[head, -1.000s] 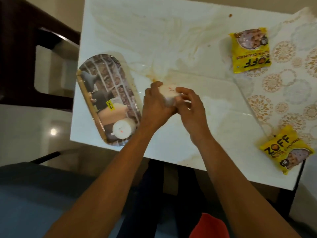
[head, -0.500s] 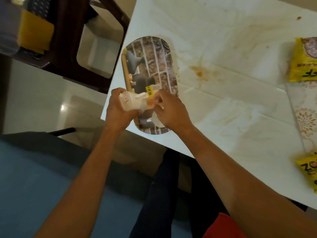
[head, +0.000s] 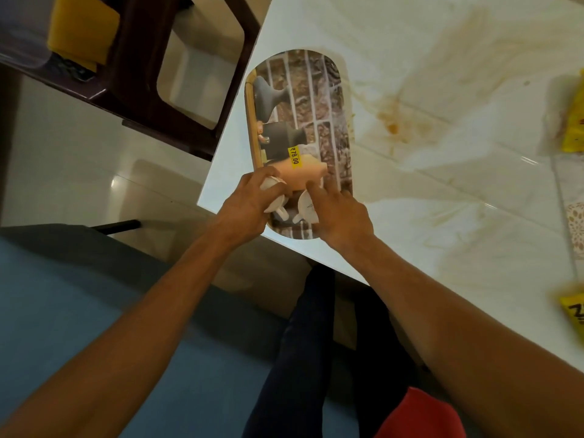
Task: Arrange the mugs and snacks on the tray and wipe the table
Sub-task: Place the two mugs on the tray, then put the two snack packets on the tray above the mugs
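An oval tray [head: 316,99] with a printed brick-and-vase picture and a yellow price sticker lies at the table's left edge. My left hand [head: 249,200] grips a white mug [head: 273,192] at the tray's near left end. A second white mug [head: 306,206] stands on the tray right beside it. My right hand [head: 339,216] lies over that second mug with its fingers stretched out, touching it. Two yellow snack packets, one [head: 573,121] farther and one [head: 572,314] nearer, lie at the right edge of view, both cut off.
The white marble table [head: 442,222] carries brown stains [head: 392,126] right of the tray. A patterned mat [head: 575,226] shows at the far right. A dark wooden chair [head: 142,74] stands left of the table, with a yellow object [head: 82,30] behind it.
Both hands carried the white mug from the table's middle leftwards to the tray. My right hand has let go of it and now lies over the second mug.
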